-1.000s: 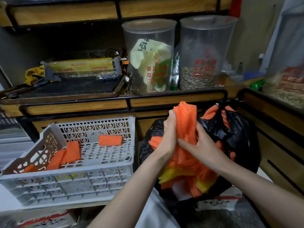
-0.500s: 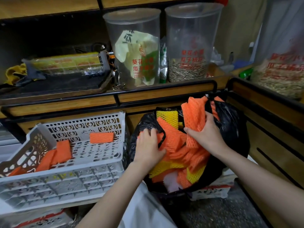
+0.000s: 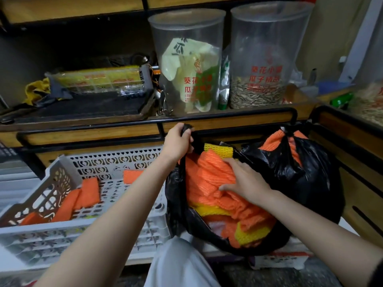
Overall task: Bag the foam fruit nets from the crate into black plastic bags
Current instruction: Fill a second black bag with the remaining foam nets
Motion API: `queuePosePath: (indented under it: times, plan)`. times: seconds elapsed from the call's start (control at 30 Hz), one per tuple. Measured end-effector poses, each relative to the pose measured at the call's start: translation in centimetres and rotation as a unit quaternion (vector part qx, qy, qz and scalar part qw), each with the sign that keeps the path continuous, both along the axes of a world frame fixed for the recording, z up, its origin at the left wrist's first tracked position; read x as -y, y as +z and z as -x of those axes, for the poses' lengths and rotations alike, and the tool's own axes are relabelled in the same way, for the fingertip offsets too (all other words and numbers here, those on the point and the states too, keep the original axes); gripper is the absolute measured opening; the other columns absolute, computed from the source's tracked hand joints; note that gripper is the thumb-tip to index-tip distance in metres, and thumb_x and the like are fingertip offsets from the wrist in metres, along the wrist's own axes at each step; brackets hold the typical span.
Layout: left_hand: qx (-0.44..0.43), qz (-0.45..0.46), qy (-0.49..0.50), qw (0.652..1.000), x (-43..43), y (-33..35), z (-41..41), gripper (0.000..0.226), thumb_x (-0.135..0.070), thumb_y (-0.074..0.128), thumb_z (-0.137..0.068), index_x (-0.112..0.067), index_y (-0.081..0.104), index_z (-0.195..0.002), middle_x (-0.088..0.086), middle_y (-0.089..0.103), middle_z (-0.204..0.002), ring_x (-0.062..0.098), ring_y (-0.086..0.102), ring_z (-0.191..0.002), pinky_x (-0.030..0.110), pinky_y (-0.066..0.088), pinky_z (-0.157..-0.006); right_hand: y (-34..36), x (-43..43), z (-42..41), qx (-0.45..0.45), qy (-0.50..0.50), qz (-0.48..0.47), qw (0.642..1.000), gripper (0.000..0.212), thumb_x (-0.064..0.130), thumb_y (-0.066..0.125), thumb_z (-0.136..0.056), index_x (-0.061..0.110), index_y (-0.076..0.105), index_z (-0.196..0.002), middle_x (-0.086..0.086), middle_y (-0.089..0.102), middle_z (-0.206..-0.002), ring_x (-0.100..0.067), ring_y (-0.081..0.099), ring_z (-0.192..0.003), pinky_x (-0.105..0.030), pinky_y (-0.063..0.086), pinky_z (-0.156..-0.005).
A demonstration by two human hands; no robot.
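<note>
The left hand (image 3: 178,141) has risen from the rim of the black bag (image 3: 175,208) and now grips the bag's handle, fingers curled tight round it and pulling it up. The right hand (image 3: 246,181) has come down onto the foam nets (image 3: 209,177) in the bag. Its grip is wide, the fingers spread and pressing on the orange pile. A yellow net (image 3: 218,150) sticks up just beyond that hand.

Right of the pressing hand sits a second black bag (image 3: 300,179), tied at the top. Left of the lifting grip lies the white crate (image 3: 83,224), with a few orange nets (image 3: 89,191) inside.

Above the left grip, on the shelf (image 3: 93,129), stand two clear tubs (image 3: 186,38) (image 3: 269,38). They carry red characters, of which 葵花 and 瓜子 can be read; the rest is blurred.
</note>
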State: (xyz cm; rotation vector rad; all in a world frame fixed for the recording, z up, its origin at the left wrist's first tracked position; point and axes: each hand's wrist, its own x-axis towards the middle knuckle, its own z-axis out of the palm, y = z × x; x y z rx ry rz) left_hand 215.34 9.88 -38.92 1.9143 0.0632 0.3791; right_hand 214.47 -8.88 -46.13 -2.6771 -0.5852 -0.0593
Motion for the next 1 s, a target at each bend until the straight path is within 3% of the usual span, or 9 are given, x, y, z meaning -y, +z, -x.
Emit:
queuePosePath:
  times: [0.13,0.23,0.33,0.47,0.57,0.67,0.83,1.0]
  plan:
    - [0.029,-0.071,-0.001,0.997,-1.3,1.8,-2.8,0.027,-0.009,0.037,-0.099,-0.016,0.044,-0.073,0.0,0.048,-0.065,0.014,0.046,-0.045,0.02,0.04,-0.046,1.1,-2.2,-4.5,0.045,-0.034,-0.014,0.998,0.078,0.042,0.069,-0.08,0.026,0.028,-0.144,-0.002,0.039,-0.138,-0.023,0.036,-0.129,-0.035,0.041,-0.094]
    - [0.005,-0.122,0.012,0.992,-3.0,1.3,-4.3,0.024,-0.012,0.039,-0.098,-0.012,0.048,-0.076,-0.001,0.05,-0.065,0.019,0.048,-0.052,0.026,0.038,-0.05,1.3,-4.0,-8.1,0.056,-0.044,-0.006,0.997,0.076,0.037,0.07,-0.081,0.024,0.031,-0.144,-0.004,0.039,-0.134,-0.023,0.035,-0.128,-0.035,0.042,-0.093]
    - [-0.022,-0.147,0.032,0.988,-4.6,-1.0,-4.6,0.026,-0.012,0.042,-0.098,-0.018,0.049,-0.073,-0.004,0.05,-0.063,0.017,0.049,-0.055,0.026,0.036,-0.049,-0.4,-5.7,-10.7,0.054,-0.047,0.056,0.996,0.072,0.037,0.069,-0.081,0.023,0.035,-0.142,-0.004,0.045,-0.134,-0.025,0.034,-0.129,-0.035,0.034,-0.1]
    - [-0.045,-0.11,0.037,0.992,-6.0,-3.3,-4.1,0.015,-0.011,0.042,-0.098,-0.012,0.056,-0.096,-0.002,0.052,-0.067,0.012,0.047,-0.053,0.023,0.039,-0.05,-2.6,-6.2,-12.7,0.043,-0.087,0.126,0.987,0.06,0.034,0.064,-0.085,0.024,0.041,-0.14,-0.009,0.044,-0.133,-0.028,0.036,-0.126,-0.035,0.032,-0.101]
    - [-0.041,-0.093,0.032,0.994,-6.3,-3.9,-3.9,0.013,-0.01,0.042,-0.098,-0.014,0.054,-0.1,-0.003,0.053,-0.069,0.01,0.048,-0.056,0.02,0.039,-0.051,-3.2,-5.8,-13.6,-0.041,-0.096,0.068,0.992,0.058,0.017,0.064,-0.088,0.021,0.041,-0.141,-0.014,0.037,-0.132,-0.033,0.051,-0.115,-0.037,0.042,-0.096]
    - [-0.035,-0.112,0.03,0.993,-6.3,-4.2,-3.7,0.012,-0.013,0.044,-0.098,-0.018,0.054,-0.102,-0.006,0.055,-0.075,0.009,0.05,-0.061,0.025,0.039,-0.057,-2.7,-5.2,-13.8,-0.066,-0.068,0.042,0.995,0.064,0.013,0.065,-0.087,0.02,0.037,-0.144,-0.016,0.034,-0.135,-0.037,0.054,-0.113,-0.038,0.043,-0.097]
    - [-0.031,-0.111,0.032,0.993,-5.9,-4.0,-3.4,0.01,-0.013,0.048,-0.096,-0.016,0.055,-0.102,-0.004,0.054,-0.077,0.017,0.053,-0.073,0.032,0.043,-0.069,-1.6,-3.5,-12.2,-0.034,-0.044,0.044,0.997,0.065,0.012,0.055,-0.092,0.015,0.022,-0.148,-0.014,0.03,-0.141,-0.036,0.048,-0.119,-0.039,0.043,-0.093]
    - [-0.042,-0.132,0.035,0.99,-4.9,-3.4,-2.3,0.023,-0.011,0.052,-0.093,-0.006,0.055,-0.116,0.001,0.055,-0.092,0.024,0.058,-0.088,0.034,0.046,-0.08,-1.4,-1.7,-8.9,0.027,-0.042,0.074,0.996,0.056,0.01,0.045,-0.095,0.011,0.022,-0.146,-0.011,0.032,-0.139,-0.03,0.04,-0.125,-0.041,0.045,-0.091]
